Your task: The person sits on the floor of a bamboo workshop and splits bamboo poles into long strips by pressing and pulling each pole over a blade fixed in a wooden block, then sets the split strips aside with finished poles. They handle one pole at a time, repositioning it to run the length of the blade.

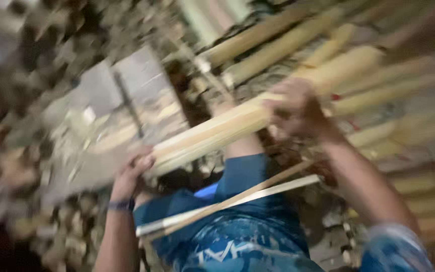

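You held the bundle of split bamboo strips (217, 133) across your lap, left hand (131, 174) closed around its near end, right hand (298, 108) clamped further along. Two loose strips (237, 199) lay on your thigh. With so slack a grip, strips could have slid out and splinters caught your palms.

Pale yellow bamboo bundle (212, 131), blue patterned shorts (242, 236), dk wristband (121, 205)
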